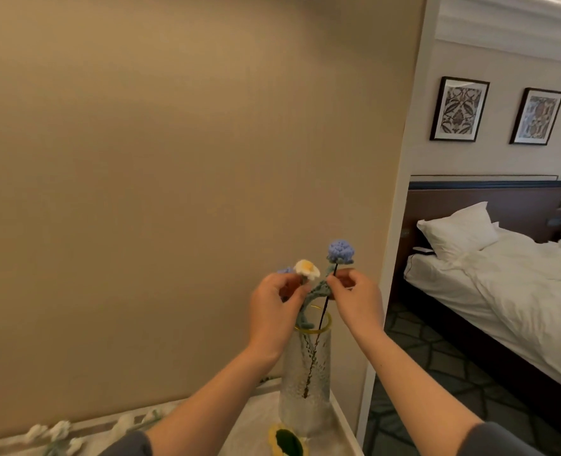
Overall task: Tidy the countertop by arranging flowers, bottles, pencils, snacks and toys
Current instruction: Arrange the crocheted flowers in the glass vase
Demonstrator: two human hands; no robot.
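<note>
A tall textured glass vase (305,373) with a yellow rim stands on the pale countertop (256,419) near its right end. Crochet flowers stick out of it. My left hand (274,304) pinches the stem of a white and yellow flower (306,269), with a small blue bloom (284,270) just behind my fingers. My right hand (355,296) pinches the thin dark stem of a blue flower (340,252), whose stem runs down into the vase. A yellow and dark green crochet flower (285,441) lies at the vase's foot.
White artificial flowers (58,432) lie along the counter's back edge by the beige wall. The counter ends just right of the vase at a white corner post (368,390). Beyond it are patterned carpet and a bed with white linen (503,274).
</note>
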